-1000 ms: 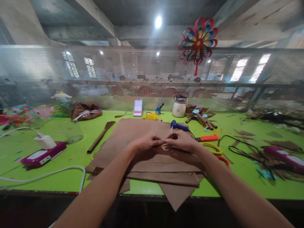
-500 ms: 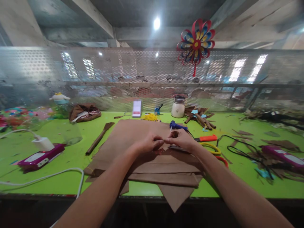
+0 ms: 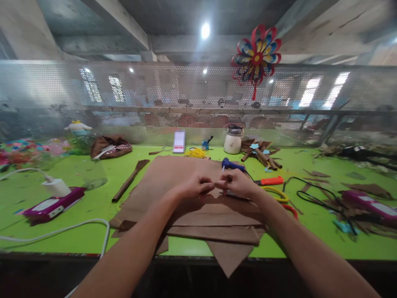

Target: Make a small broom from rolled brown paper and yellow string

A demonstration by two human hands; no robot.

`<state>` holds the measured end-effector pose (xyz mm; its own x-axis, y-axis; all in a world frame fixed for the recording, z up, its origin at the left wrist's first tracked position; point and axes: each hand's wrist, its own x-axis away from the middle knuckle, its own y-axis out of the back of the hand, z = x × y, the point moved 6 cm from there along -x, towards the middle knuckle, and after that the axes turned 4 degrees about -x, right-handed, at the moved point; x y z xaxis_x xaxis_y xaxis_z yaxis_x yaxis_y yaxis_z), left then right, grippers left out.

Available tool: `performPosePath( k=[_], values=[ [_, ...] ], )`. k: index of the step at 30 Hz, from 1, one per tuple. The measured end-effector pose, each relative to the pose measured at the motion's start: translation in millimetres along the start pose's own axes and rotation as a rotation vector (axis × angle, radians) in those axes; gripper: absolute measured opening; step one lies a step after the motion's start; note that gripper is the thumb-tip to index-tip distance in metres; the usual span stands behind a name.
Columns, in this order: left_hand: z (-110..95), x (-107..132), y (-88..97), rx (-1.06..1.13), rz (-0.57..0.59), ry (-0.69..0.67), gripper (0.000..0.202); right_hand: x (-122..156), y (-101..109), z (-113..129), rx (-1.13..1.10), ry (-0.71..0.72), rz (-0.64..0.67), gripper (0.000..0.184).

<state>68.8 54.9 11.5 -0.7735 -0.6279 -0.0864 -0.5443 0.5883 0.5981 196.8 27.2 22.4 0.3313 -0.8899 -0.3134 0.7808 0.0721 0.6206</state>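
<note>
My left hand [image 3: 196, 186] and my right hand [image 3: 237, 183] meet over a stack of brown paper sheets [image 3: 176, 171]. Thumb and fingers are pinched together on both, tip against tip. Between them is a small piece of brown paper, mostly covered by the fingers. Under my right wrist lie scissors with yellow and red handles [image 3: 276, 193], their blades partly hidden by that hand. Just beyond my right hand rests a blue glue gun [image 3: 232, 164]. To its right is a tool with an orange handle [image 3: 271, 181].
A rolled brown paper stalk [image 3: 130, 181] lies left of the sheets. Purple power strips [image 3: 54, 205] with cables sit at both sides. Along the back stand a phone [image 3: 179, 142], yellow strands [image 3: 196, 153], a white jar [image 3: 232, 140] and a pile of brown stalks [image 3: 263, 155].
My right fingers have turned and closed in slightly, so the fringed edge of the brown paper piece seen before is now hidden. My left hand has hardly moved.
</note>
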Motion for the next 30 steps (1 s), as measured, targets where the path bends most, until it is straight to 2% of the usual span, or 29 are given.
performPosePath(
  k=[5, 11, 20, 24, 28, 30],
  values=[
    [-2.6, 4.5, 9.2, 0.009, 0.004, 0.085, 0.033, -1.3, 6.5, -11.7, -0.140, -0.046, -0.059, 0.032],
    [3.8, 2.2, 7.9, 0.067, 0.005, 0.100, 0.034, -2.2, 6.5, -25.3, -0.365, -0.170, -0.074, 0.033],
    [17.0, -3.2, 13.9, 0.104, -0.049, 0.111, 0.034, 2.1, 10.5, -22.6, -0.424, -0.253, -0.031, 0.033],
    [19.2, -4.4, 16.0, 0.214, -0.101, 0.098, 0.033, 3.5, 13.2, -23.8, -0.505, -0.258, 0.002, 0.034],
    [17.8, -1.6, 17.4, 0.288, -0.093, 0.104, 0.031, 2.6, 12.7, -24.2, -0.631, -0.231, 0.046, 0.036],
    [16.4, 0.6, 20.4, 0.301, -0.094, 0.108, 0.030, 1.2, 15.4, -22.8, -0.665, -0.198, 0.003, 0.038]
  ],
)
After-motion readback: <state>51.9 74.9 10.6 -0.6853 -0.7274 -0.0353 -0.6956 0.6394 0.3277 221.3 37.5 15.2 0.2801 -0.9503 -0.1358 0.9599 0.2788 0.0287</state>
